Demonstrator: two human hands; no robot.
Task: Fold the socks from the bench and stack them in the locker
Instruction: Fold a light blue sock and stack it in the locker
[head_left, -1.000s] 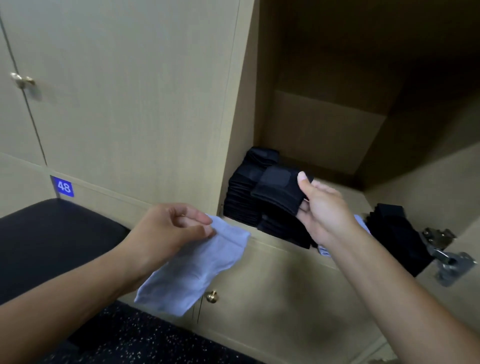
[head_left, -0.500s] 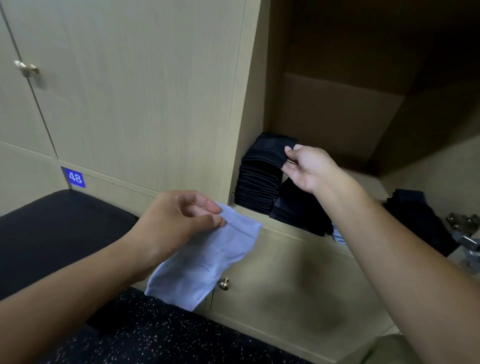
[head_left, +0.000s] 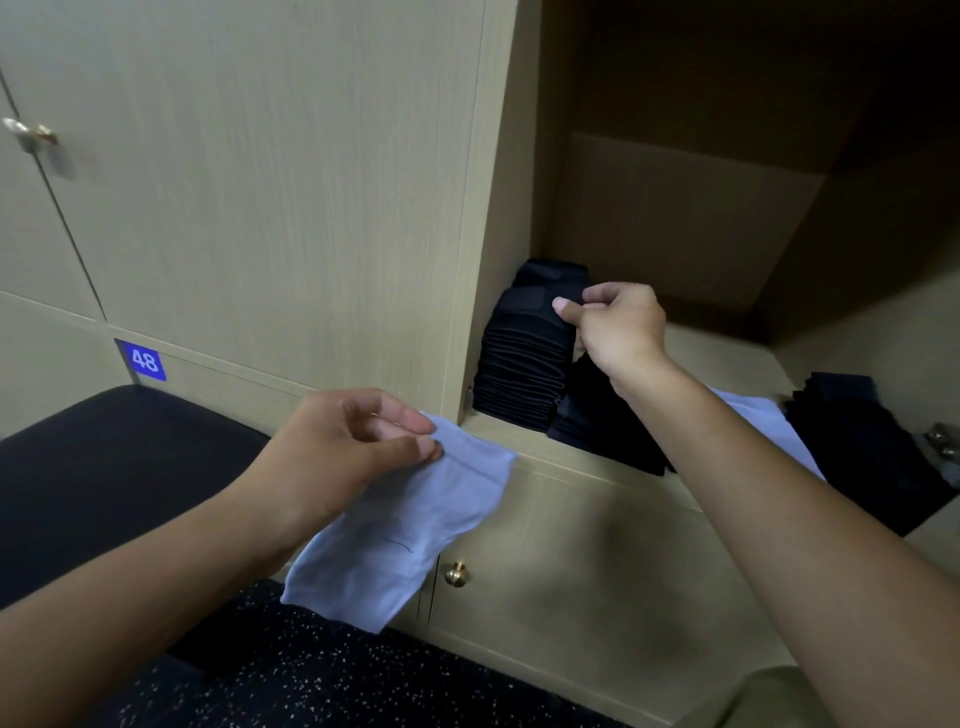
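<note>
Right now your right hand (head_left: 621, 327) pinches the top black sock (head_left: 530, 304) of the tall stack (head_left: 522, 374) at one o'clock, inside the open locker (head_left: 675, 218). Your left hand (head_left: 343, 447) pinches a pale blue sock (head_left: 400, 535) by its cuff at seven o'clock; it hangs before the lower door's brass knob (head_left: 456, 573). The dark bench (head_left: 104, 467) lies at nine o'clock.

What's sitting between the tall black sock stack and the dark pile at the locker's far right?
In the head view, a lower black sock pile, the right hand's forearm, and a light blue sock lie between tall stack and right pile.
</note>
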